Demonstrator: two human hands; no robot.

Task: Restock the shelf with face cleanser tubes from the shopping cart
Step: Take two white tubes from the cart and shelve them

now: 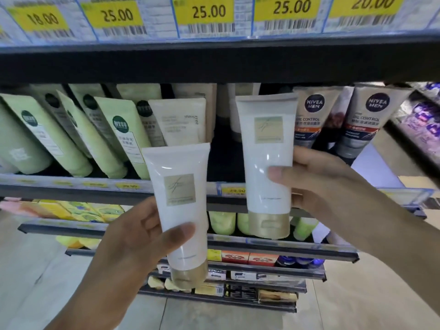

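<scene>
My left hand (133,244) holds a white face cleanser tube (181,201) with a gold cap, cap down, in front of the shelf edge (71,186). My right hand (316,184) grips a second identical white tube (267,148), raised higher, its top level with a dark gap on the shelf between a beige Innisfree tube (183,122) and the Nivea Men tubes (314,117). Both tubes stand upright with labels facing me. The shopping cart is out of view.
Green tubes (71,136) lean in rows at the left of the shelf. A shelf above carries yellow price tags (204,13). Lower shelves (262,246) hold boxes and small bottles. Tiled floor shows at both sides.
</scene>
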